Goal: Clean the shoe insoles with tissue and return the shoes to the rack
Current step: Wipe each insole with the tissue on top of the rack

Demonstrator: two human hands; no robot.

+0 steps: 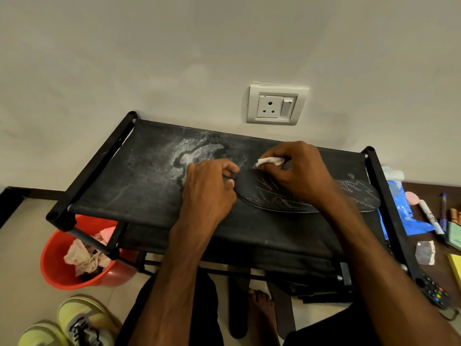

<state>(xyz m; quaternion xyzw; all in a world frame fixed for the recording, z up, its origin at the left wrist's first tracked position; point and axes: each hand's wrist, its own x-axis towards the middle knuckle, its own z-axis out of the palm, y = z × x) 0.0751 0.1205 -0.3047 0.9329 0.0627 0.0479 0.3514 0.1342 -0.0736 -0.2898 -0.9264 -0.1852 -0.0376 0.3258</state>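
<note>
Black fabric rack (149, 191) carries the patterned insole (354, 196) by its right edge; yellow shoes (82, 320) sit on the floor (22, 270), unracked. We see the left hand (209, 188) gripping the insole's left end, the right hand (301, 171) pinching a tissue (270, 161) onto it. Wiping underway, we judge; refitting and racking remain.

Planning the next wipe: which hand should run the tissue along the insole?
Right, likely. The right hand pinches the tissue against the insole; the left hand holds the insole's end.
</note>
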